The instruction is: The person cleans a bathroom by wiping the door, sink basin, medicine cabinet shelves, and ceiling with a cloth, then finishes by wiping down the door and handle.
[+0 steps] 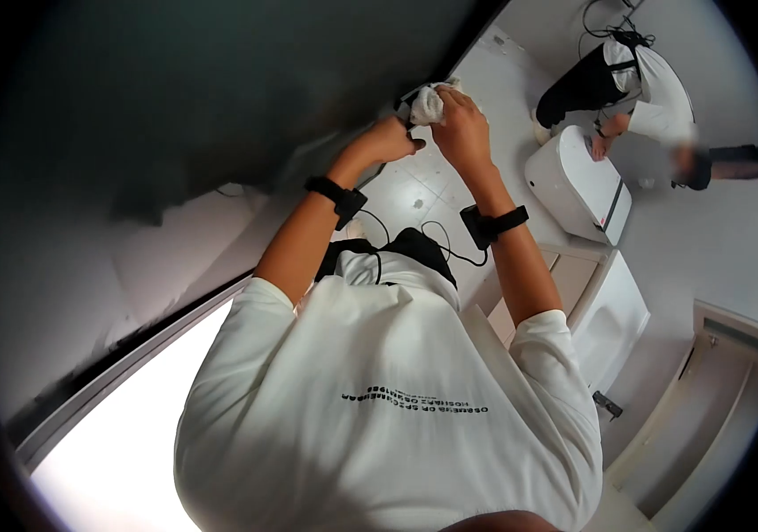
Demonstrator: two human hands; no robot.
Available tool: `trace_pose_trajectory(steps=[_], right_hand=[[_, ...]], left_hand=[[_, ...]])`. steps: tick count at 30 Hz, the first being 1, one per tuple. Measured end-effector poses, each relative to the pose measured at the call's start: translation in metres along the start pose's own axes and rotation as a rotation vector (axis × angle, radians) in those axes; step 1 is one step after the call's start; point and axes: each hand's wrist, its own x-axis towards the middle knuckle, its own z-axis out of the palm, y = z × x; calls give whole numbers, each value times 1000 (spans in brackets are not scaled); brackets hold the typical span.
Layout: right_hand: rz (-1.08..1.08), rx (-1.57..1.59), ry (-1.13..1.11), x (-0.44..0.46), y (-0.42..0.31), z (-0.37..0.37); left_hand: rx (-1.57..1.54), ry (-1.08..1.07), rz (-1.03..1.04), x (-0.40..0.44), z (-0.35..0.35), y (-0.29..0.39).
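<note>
A crumpled white cloth (428,105) is bunched in my right hand (463,133), whose fingers are closed over it. It presses against a dark fitting, perhaps a handle (403,108), at the edge of a large dark glossy panel (246,97). Just left of the cloth, my left hand (385,140) is closed at that same edge, its fingers curled. A small dark part shows by its fingertips, but what it grips is mostly hidden. Black bands with small boxes and cables sit on both my wrists.
At the right, another person (663,89) bends over a white toilet (578,182), a hand on its lid. A white washbasin (614,306) stands nearer me, with an open-fronted cabinet (694,408) at the lower right. Pale tiled floor (410,191) lies below my hands.
</note>
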Motion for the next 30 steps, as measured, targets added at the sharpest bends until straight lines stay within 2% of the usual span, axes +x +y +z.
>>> trace_pose_trajectory(steps=[2,3,5,7,10,11,15,18,21,22,23,26,30], right_hand=[[-52,-20,-41,0,-10,4],[-103,-43,-60,-3,-15,7],[-167,-54,-131,-10,-22,7],[-143,22,-102,-3,-10,9],[-89,90,-58,10,5,12],[-63,92,-62,15,6,13],[-33,93,7,23,-2,17],[23,65,-74,30,-16,2],[-54,44,-106,28,-32,3],[-88,39,-115,27,-34,0],[-184,71,-10,24,-27,6],[-116,93,-33,27,-15,2],[131,-34,-176,40,-12,-8]], left_hand=[[11,39,10,0,-6,2],[72,98,118,-2,-5,1],[93,235,177,6,6,-15],[147,294,222,4,1,-11],[82,361,173,3,1,-7],[91,392,265,5,-1,-10],[69,444,196,7,-5,-11],[129,458,199,13,-7,-12],[123,589,245,27,-8,-29],[105,578,206,18,-14,-16],[80,563,165,9,-17,-9],[36,461,28,-9,-23,2],[60,402,-64,-39,-20,29]])
